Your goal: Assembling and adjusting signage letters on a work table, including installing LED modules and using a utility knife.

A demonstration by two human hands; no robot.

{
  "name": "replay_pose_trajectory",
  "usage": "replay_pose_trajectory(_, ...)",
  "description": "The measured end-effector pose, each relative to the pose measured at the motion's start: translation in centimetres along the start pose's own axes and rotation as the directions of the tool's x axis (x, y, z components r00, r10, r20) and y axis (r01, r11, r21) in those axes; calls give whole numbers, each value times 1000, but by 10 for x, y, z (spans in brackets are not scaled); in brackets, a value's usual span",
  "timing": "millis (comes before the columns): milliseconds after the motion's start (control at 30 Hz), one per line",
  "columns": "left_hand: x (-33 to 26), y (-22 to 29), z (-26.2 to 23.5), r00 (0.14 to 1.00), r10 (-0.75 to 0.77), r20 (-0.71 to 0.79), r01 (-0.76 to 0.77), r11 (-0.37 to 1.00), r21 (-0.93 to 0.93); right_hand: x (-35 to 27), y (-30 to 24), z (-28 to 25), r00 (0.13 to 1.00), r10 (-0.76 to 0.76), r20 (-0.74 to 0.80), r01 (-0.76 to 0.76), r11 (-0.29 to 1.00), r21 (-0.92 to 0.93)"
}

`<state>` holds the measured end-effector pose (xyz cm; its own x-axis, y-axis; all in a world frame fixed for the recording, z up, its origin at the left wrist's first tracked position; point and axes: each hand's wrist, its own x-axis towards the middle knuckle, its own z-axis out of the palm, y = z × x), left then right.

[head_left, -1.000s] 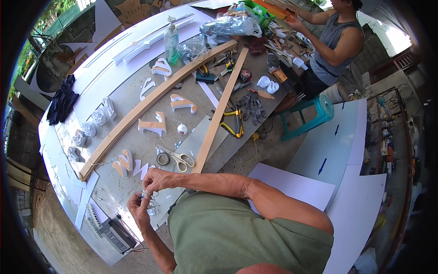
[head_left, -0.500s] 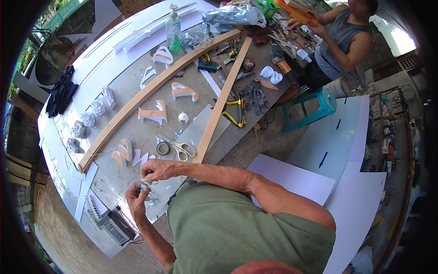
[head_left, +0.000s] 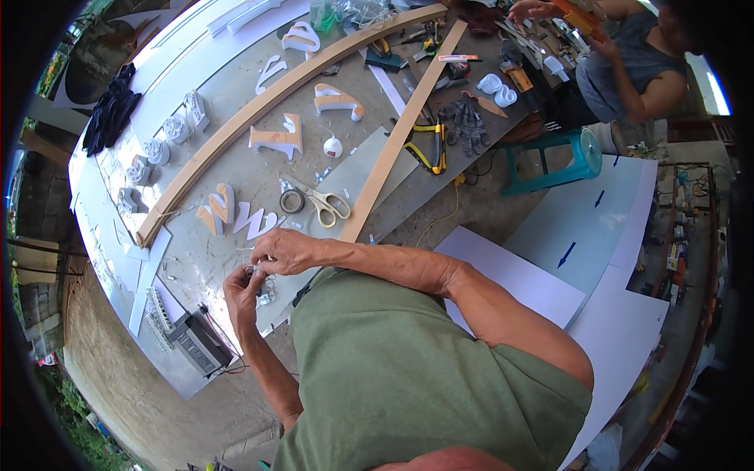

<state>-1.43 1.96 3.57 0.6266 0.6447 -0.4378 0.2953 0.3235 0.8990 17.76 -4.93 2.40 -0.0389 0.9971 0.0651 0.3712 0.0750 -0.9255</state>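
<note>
My left hand [head_left: 242,292] and my right hand [head_left: 281,251] meet over the near left of the worktable, their fingers pinched close together. Between them are thin wires [head_left: 268,289] with small pale pieces, partly hidden by the fingers; a loose loop hangs beside my left hand. Just beyond my right hand lie a flat white letter shape [head_left: 255,222], a roll of black tape [head_left: 283,208] and cream-handled scissors [head_left: 324,208]. A thicker letter with a tan face [head_left: 216,210] stands to their left.
A long curved wooden strip [head_left: 228,141] and a straight one [head_left: 400,137] cross the table. A grey metal power unit [head_left: 200,345] sits at the left corner. Pliers [head_left: 437,149] and gloves [head_left: 467,125] lie right. Beyond a teal stool [head_left: 581,161], a co-worker [head_left: 628,71] holds an orange tool.
The view has shifted, so the table appears higher. My hands stay together at the wires, with the right fingers curled closer over the left. The co-worker's hands have shifted around the orange tool.
</note>
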Motion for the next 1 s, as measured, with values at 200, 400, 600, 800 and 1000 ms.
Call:
replay_pose_trajectory(200, 0, -14, 0, 999, 1, -35, 0, 1000, 27, -2, 13, 10, 999, 32, 2, -32, 996, 86)
replay_pose_trajectory(400, -1, -13, 0, 997, -27, -71, 24, 999, -43, 1, 13, 16, 999, 32, 9, -32, 999, 15)
replay_pose_trajectory(600, -7, 3, 11, 991, 21, -133, -21, 1000, -4, 2, 14, 5, 976, 216, 24, -213, 931, 296)
replay_pose_trajectory(800, -5, -2, 8, 989, 76, -129, -81, 996, -29, 4, -3, -19, 914, 322, 249, -403, 797, 449)
replay_pose_trajectory(1000, -13, -2, 12, 976, 94, -198, -76, 992, 96, 6, -2, -12, 909, 340, 240, -411, 823, 391)
